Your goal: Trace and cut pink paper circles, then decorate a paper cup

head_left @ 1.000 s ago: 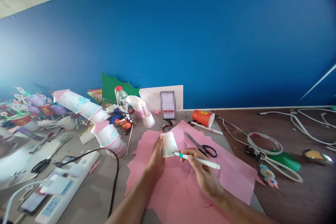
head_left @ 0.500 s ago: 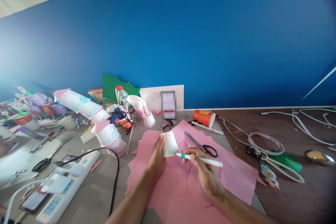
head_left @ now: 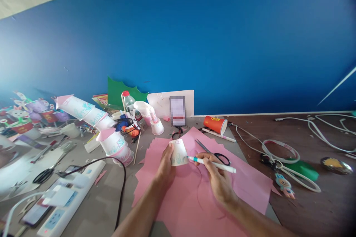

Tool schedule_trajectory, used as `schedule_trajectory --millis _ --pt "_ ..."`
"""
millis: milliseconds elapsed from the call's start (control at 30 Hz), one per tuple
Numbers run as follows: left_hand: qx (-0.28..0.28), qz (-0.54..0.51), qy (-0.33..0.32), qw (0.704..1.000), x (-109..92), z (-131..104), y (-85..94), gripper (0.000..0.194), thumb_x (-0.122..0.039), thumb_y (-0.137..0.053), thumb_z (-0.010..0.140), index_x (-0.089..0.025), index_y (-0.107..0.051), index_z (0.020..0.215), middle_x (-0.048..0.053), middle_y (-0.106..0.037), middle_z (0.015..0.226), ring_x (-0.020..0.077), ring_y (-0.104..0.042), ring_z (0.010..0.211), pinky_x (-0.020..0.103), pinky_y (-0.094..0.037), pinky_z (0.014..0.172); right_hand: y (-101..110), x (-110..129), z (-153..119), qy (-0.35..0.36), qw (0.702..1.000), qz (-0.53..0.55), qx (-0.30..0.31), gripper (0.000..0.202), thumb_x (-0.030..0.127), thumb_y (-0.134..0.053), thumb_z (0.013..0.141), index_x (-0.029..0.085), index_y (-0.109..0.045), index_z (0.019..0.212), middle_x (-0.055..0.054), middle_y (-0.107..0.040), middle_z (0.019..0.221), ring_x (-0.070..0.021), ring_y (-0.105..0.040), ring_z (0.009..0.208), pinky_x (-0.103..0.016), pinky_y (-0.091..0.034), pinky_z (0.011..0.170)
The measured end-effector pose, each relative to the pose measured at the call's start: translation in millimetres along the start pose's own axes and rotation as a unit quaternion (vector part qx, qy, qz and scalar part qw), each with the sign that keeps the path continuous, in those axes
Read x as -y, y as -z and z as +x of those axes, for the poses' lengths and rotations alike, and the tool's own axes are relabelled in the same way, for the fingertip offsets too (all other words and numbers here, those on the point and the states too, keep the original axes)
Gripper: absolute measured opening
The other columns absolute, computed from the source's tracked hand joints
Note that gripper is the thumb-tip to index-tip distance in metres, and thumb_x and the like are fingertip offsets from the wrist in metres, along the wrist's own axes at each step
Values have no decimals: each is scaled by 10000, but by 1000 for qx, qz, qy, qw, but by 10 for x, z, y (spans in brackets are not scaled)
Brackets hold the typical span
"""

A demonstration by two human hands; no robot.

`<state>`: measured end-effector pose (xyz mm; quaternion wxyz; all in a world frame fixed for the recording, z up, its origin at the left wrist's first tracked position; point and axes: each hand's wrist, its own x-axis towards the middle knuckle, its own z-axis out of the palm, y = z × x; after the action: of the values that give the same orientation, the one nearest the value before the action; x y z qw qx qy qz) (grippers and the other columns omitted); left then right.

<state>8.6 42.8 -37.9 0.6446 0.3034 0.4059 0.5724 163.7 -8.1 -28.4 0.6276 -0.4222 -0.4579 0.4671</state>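
My left hand (head_left: 167, 164) is closed around the left side of a white paper cup (head_left: 179, 153), which carries teal drawn marks and a small pink drawing near its top edge. In my right hand (head_left: 218, 177) is a white marker (head_left: 222, 166) with a teal tip end, gripped like a pen. Its tip points at the cup's lower right side; whether it touches cannot be made out. Both hands are over a large pink paper sheet (head_left: 236, 189) with jagged edges. Scissors (head_left: 214, 153) lie on that sheet, just beyond my right hand.
Behind the sheet lie an orange-red paper cup (head_left: 215, 124) and another marker (head_left: 219, 135). Decorated cup towers (head_left: 112, 142) stand to the left. A power strip (head_left: 69, 200) with a black cable (head_left: 124, 181) is at front left. A lanyard (head_left: 283, 183) lies to the right.
The marker's tip has moved slightly up and right, a little away from the cup's lower edge. My left hand keeps its hold on the cup.
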Motion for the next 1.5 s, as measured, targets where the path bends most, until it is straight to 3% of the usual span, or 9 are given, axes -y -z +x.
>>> schedule_trajectory --millis 367,600,900,1167,1500 --pt "5 -6 -8 1000 -5 -5 -12 493 -640 -660 756 -158 -650 860 84 -714 802 256 -673 821 322 -497 743 -6 50 -38 27 998 -31 38 328 515 -545 907 231 -695 845 -34 -664 746 -217 -644 749 -339 -533 696" --pt "11 -33 12 999 -53 -23 -51 471 -586 -706 738 -139 -645 873 71 -709 769 258 -685 863 316 -504 774 2 14 42 3 999 -25 -39 276 470 -586 886 227 -667 784 -35 -674 757 -218 -630 784 -344 -509 759" --pt "-14 -25 19 999 -52 -31 -50 511 -616 -681 736 -132 -666 899 86 -725 772 259 -683 832 333 -502 780 0 18 -33 21 999 -24 14 314 512 -550 913 242 -696 846 -21 -650 764 -197 -597 716 -308 -493 644" --pt "-2 -41 12 999 -54 -1 -67 455 -552 -704 745 -140 -663 936 68 -729 816 273 -688 884 331 -500 795 -6 -11 -34 19 1000 12 5 278 492 -543 937 253 -674 993 -29 -687 852 -212 -640 846 -331 -522 785" --pt "-2 -50 21 999 -51 9 -83 461 -543 -652 791 -132 -682 998 69 -732 817 272 -684 861 330 -501 779 8 30 -47 24 998 -33 45 340 520 -528 934 238 -718 920 -47 -703 831 -212 -643 794 -317 -514 707"
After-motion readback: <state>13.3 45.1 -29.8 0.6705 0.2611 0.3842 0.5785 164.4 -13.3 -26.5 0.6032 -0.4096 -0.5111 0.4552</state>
